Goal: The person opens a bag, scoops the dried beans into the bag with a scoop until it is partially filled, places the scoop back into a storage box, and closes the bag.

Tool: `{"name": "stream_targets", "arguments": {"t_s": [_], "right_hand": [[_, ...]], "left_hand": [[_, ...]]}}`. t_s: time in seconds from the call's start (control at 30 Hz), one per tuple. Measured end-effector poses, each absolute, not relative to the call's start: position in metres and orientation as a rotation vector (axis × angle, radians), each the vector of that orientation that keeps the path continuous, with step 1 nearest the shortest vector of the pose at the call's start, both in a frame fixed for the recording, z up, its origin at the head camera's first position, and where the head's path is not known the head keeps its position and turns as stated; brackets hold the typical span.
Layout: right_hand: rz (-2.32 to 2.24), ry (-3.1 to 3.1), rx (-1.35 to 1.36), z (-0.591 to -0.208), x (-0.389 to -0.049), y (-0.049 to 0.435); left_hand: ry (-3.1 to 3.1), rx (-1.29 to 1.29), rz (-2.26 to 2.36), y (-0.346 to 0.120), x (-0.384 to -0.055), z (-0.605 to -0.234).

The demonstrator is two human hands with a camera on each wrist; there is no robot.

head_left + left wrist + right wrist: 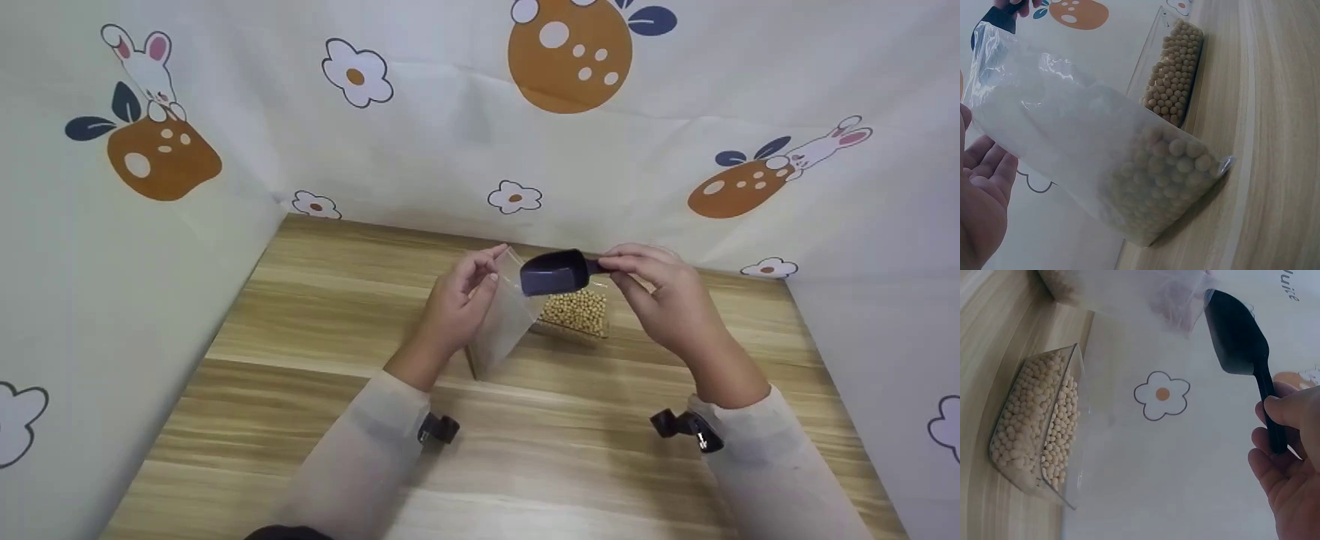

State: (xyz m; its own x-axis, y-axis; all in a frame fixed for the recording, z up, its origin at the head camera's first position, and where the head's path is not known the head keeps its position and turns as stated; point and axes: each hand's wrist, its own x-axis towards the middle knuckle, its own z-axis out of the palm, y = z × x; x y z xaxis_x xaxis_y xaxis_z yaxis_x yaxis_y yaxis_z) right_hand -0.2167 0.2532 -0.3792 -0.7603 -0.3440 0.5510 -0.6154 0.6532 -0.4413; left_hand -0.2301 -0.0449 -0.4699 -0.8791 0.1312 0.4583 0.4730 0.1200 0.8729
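My left hand [459, 304] pinches the top edge of a translucent plastic bag [504, 330], which stands on the table. Pale round beans, apparently soybeans [1157, 180], fill its lower part in the left wrist view. Between thumb and fingers, my right hand [664, 300] grips a black scoop [555, 274] by its handle. No beans show inside the scoop; its front edge is at the bag's mouth. Below and behind the scoop, a clear rectangular container [1033, 419] of the same beans sits on the table, partly covered by the scoop in the head view.
The wood-grain table [300, 330] meets a pale back wall [442, 150] printed with oranges, rabbits and flowers, just behind the container. Side walls [97, 262] stand left and right. A black wrist camera [442, 429] is strapped on each sleeve.
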Motion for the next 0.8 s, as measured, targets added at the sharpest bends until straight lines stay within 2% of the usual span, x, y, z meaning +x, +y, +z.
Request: {"name": "stream_targets", "arguments": {"t_s": [0.23, 0.8], "right_hand": [[1.116, -2.53, 0.498, -0.393, -0.223, 0.278], [1.039, -2.726, 0.301, -0.432, -0.241, 0.313]], "left_hand": [[-2.103, -0.607, -1.826, -0.044, -0.231, -0.471], [-2.119, -0.605, -1.832, -0.045, -0.23, -0.47]]}}
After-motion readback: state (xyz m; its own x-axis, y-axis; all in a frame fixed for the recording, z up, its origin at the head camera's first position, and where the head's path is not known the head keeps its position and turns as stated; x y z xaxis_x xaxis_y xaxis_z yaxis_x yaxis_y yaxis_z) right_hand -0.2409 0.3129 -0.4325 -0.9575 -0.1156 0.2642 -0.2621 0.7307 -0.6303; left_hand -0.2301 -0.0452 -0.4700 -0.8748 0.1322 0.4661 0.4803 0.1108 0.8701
